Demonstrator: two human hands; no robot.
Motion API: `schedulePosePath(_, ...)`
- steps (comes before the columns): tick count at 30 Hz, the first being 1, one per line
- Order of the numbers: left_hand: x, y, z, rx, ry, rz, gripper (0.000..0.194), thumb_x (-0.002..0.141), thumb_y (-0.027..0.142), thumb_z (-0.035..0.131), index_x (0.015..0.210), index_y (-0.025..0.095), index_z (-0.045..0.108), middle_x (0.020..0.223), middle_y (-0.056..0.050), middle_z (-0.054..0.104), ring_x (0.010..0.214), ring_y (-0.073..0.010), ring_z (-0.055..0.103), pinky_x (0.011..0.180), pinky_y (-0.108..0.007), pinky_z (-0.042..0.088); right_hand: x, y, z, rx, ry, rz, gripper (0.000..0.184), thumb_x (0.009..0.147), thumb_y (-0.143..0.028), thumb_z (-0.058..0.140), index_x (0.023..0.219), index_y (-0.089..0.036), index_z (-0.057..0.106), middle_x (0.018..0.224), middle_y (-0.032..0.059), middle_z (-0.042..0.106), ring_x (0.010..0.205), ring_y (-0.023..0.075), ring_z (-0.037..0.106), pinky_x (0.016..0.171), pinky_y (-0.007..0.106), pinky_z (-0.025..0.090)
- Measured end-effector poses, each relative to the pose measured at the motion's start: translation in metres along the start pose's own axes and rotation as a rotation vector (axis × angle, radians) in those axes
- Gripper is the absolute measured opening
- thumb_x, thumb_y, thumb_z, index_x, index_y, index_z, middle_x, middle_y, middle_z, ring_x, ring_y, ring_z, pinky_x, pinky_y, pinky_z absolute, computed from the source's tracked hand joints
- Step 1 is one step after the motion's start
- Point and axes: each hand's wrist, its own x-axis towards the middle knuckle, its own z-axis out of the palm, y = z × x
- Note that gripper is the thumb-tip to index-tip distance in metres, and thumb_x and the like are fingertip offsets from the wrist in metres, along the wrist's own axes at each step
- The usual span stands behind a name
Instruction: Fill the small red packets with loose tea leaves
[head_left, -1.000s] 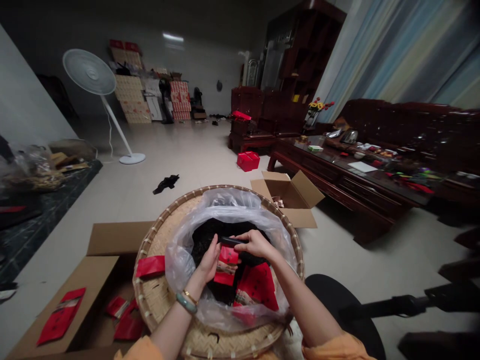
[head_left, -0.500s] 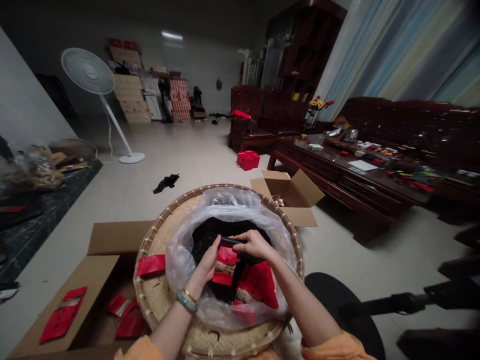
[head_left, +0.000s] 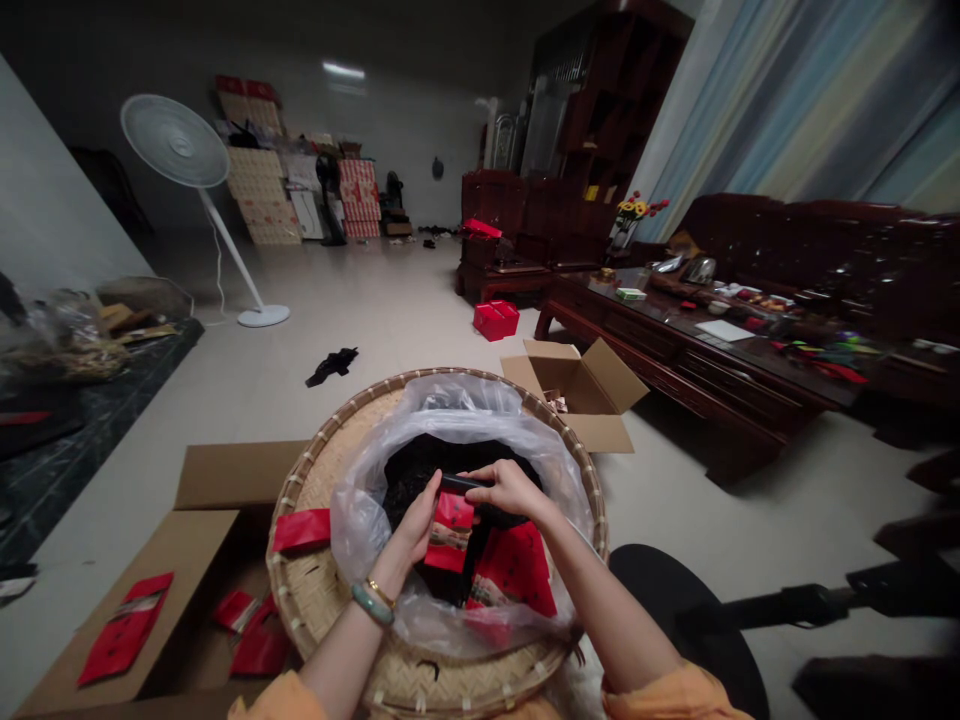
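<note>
The red packet (head_left: 448, 533), over the middle of the plastic bag (head_left: 358, 490), is gripped by the left hand (head_left: 415, 525); the right hand (head_left: 514, 490) pinches a black bar (head_left: 455, 483) along its top. Beneath: a woven tray (head_left: 319, 610). White fan (head_left: 178, 142), eleven o'clock; wooden table (head_left: 660, 355), two. Little differs from half a second ago.

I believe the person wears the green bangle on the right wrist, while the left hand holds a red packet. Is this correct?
Not quite: the head view shows the green bangle on the left wrist. The left hand does hold a red packet.
</note>
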Motion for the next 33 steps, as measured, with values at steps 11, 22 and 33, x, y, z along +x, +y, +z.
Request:
schedulePosePath(11,0.0011,-0.0005,-0.0014,-0.001,-0.001,-0.010,0.054,0.084,0.056,0.043,0.122,0.018,0.051,0.073,-0.009,0.070,0.051,-0.0168,0.064,0.044,-0.025,0.049,0.0007,0.0018,0.0005,0.013,-0.005,-0.001,0.040,0.068,-0.034,0.066,0.107,-0.024,0.067,0.091,-0.0012,0.072,0.084,0.0236,0.064,0.076,0.030,0.045)
schedulePosePath(22,0.0042,-0.0017,-0.0052,0.034,0.030,0.039,0.058,0.082,0.055,0.047,0.126,0.016,0.048,0.071,-0.009,0.070,0.051,-0.0180,0.065,0.045,-0.025,0.049,0.0042,0.0062,0.0063,0.020,0.111,0.033,0.032,0.060,-0.025,0.072,0.091,-0.017,0.070,0.079,0.0012,0.070,0.069,0.0151,0.061,0.060,0.022,0.042)
schedulePosePath(33,0.0008,-0.0032,-0.0055,0.120,0.040,-0.015,0.065,0.079,0.064,0.043,0.112,0.011,0.058,0.064,-0.011,0.069,0.047,-0.0197,0.064,0.042,-0.027,0.048,0.0027,0.0036,0.0039,-0.064,0.101,-0.008,0.023,0.063,-0.028,0.071,0.083,-0.018,0.070,0.078,0.0013,0.070,0.071,0.0158,0.061,0.063,0.023,0.041)
